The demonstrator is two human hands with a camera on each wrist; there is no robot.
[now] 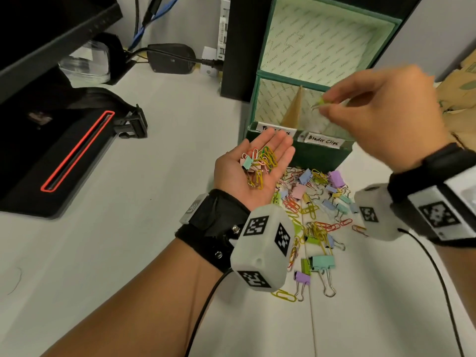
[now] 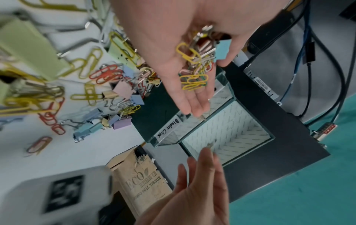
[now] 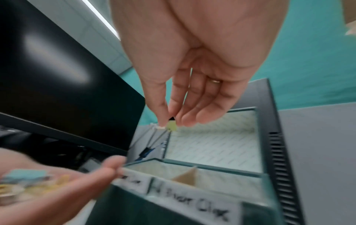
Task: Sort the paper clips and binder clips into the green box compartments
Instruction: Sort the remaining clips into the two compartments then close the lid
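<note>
1. Head view: right hand (image 1: 381, 112) pinches a small yellow-green binder clip (image 1: 319, 103) between thumb and fingertips, above the green box (image 1: 322, 155) at the tabletop's far edge; clip hangs over the right front compartment, the one labelled "Binder Clips" (image 1: 322, 140), just right of the tan divider (image 1: 293, 109); coming move is probably a straight drop (right hand is the nearer one); left hand (image 1: 255, 163) lies flat, palm up, fingers apart, cupping mixed clips (image 1: 257, 163) at the box's front-left corner; loose pile (image 1: 314, 202) on the tabletop in front of the box.
2. Left wrist view: shows the palm's load up close, mostly yellow paper clips plus a blue binder clip (image 2: 222, 49); the pinched clip is too blurred here to make out.
3. Right wrist view: only here the pinch itself shows, wire handles trailing down and left from the clip body (image 3: 171, 126); height above the compartment can't be judged.
</note>
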